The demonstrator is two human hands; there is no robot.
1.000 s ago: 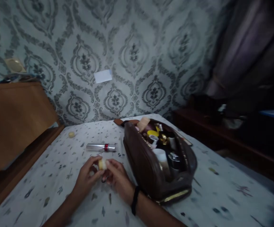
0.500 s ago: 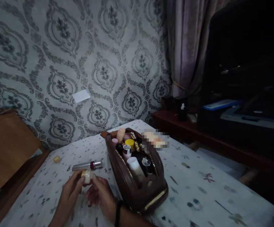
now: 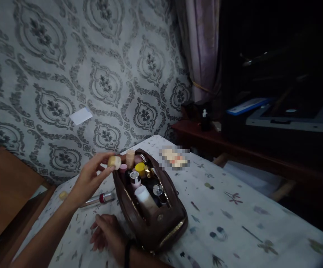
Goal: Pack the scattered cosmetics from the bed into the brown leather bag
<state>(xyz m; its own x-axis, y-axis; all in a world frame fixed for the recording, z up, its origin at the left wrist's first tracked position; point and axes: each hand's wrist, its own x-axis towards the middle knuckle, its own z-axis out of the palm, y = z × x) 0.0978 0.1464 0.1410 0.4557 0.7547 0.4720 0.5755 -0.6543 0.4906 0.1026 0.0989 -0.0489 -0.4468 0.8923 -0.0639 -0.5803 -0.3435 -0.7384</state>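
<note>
A small jar with a yellowish lid [image 3: 114,162] is pinched between the thumb and fingers of my left hand [image 3: 92,178], at the far left edge of the open brown bag [image 3: 161,232]. Bottles and jars fill the bag, among them a yellow-capped one [image 3: 140,169] and a white-capped tube [image 3: 146,199]. My right hand [image 3: 107,232] rests near the bag's left side, fingers loosely spread, holding nothing visible. Between the arms lies a silver tube with a red band [image 3: 101,198]. A small yellow item [image 3: 63,195] sits beyond my left forearm.
The patterned tablecloth [image 3: 206,223] covers the table. A blurred flat item [image 3: 175,158] lies right of the bag. Wooden furniture [image 3: 8,182] stands at the left, a dark red shelf [image 3: 197,139] at the right. A white card [image 3: 80,116] is on the wall.
My left hand has carried the jar up and away to the bag's far edge. My right hand has let go of it and lies lower. The view has shifted right.
</note>
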